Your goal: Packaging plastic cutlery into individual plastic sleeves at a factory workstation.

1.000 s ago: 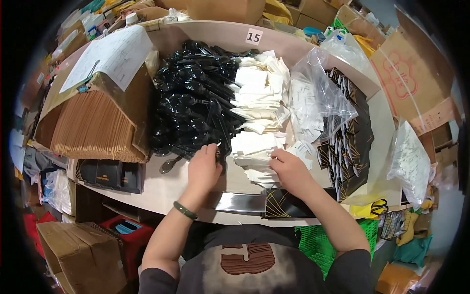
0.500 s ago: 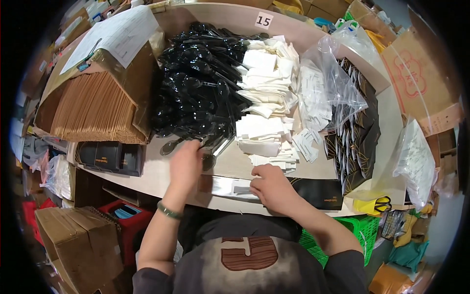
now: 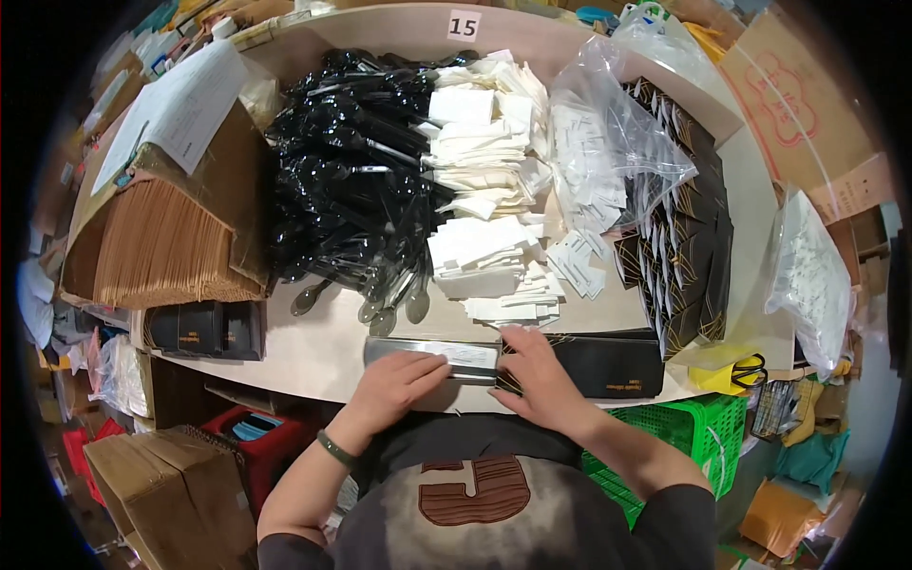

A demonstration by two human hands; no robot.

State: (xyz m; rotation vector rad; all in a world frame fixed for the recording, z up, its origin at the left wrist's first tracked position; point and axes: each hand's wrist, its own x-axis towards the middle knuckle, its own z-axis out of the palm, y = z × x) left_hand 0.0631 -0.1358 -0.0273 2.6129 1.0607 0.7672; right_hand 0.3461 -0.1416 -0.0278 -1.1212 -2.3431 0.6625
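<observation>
My left hand (image 3: pixel 404 385) lies low over the left end of a shiny grey strip (image 3: pixel 382 350), fingers together and pointing right. What is under those fingers is hidden. A white printed slip (image 3: pixel 467 355) rests on the strip, its right end against a long black sleeve (image 3: pixel 603 366). My right hand (image 3: pixel 537 375) grips the sleeve's left end across its width, fingers on the far edge and thumb on the near one. Beyond my left hand is a heap of black plastic spoons (image 3: pixel 351 171) in clear wrap. Stacked white napkins (image 3: pixel 480 247) lie right of the spoons.
A carton (image 3: pixel 249 214) of brown corrugated pieces stands left, papers on top. Black boxes (image 3: pixel 204 328) sit before it. White slips (image 3: pixel 579 261), a clear bag (image 3: pixel 646 142) and a row of black sleeves (image 3: pixel 698 237) fill the right. Yellow-handled scissors (image 3: pixel 731 373) lie at the front right edge.
My left hand has moved from the near edge of the spoon heap down and right onto the grey strip. My right hand stays at the black sleeve. The view has shifted slightly.
</observation>
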